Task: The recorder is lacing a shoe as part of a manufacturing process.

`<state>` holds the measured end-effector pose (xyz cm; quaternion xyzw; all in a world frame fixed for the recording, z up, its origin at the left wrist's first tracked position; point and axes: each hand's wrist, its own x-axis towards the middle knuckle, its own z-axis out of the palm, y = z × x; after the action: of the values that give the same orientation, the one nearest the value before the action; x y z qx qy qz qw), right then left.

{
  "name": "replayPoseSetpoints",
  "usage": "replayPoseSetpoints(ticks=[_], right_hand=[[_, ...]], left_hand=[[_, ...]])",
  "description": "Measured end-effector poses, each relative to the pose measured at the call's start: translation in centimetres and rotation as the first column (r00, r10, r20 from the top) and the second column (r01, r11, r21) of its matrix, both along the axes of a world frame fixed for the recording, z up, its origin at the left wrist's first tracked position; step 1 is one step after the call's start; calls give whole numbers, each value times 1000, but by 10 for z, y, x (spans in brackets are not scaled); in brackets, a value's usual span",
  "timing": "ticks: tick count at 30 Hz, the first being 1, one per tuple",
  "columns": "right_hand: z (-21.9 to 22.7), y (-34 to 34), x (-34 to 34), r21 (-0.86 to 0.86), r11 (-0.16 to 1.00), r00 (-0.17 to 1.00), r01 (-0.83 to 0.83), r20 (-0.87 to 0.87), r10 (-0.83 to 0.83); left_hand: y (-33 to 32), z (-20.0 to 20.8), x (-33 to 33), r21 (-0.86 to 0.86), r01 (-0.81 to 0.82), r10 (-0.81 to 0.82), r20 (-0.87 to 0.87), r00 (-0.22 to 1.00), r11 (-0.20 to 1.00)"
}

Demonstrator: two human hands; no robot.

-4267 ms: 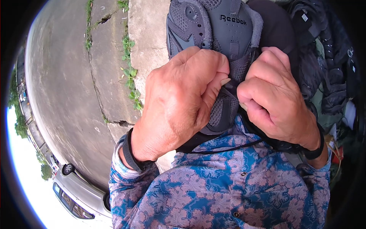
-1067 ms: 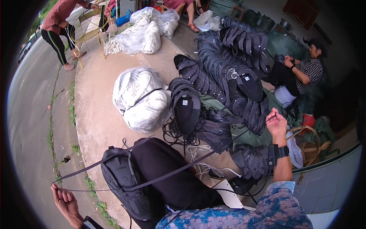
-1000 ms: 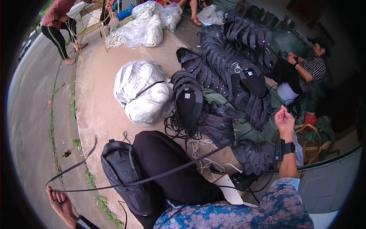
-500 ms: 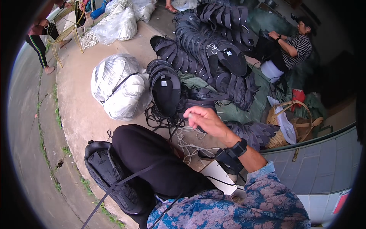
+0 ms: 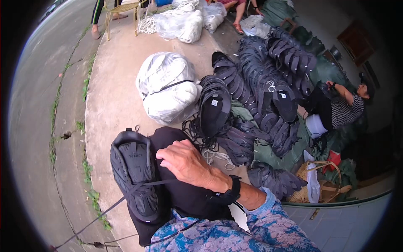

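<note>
Nearby, white sack (image 5: 166,88), stacked shoe uppers (image 5: 268,84), wicker basket (image 5: 323,185).

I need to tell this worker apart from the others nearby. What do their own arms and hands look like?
Only the right hand shows: bare, no glove. A black wristband or watch circles the wrist. The sleeve is blue with a pale pink and white floral pattern, its cuff lighter blue. The left hand is out of view.

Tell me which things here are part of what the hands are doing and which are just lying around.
In hand: shoe upper, black lace, right hand.
Lying about: white sacks, stacked uppers, basket, stool.
</note>
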<state>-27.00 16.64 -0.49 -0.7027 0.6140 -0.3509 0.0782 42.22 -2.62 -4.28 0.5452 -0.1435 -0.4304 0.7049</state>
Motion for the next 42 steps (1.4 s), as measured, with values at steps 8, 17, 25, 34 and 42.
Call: replayPoseSetpoints(ticks=[8,17,25,34,42], right_hand=[[0,-3,1,14,999,998,-29,-56,30],[7,4,21,62,997,975,-38,-216,50],[7,8,30,68,997,971,-24,-236,39],[6,8,33,80,997,980,23,-198,-7],[11,10,37,88,996,969,16,-248,6]], left_hand=[[68,26,-80,215,230,-278,230,933,949],[72,12,-237,327,521,-611,314,727,789],[74,16,-314,313,699,-764,323,558,643],[82,21,-352,344,764,-835,295,464,546],[84,20,-367,339,796,-864,247,440,502]])
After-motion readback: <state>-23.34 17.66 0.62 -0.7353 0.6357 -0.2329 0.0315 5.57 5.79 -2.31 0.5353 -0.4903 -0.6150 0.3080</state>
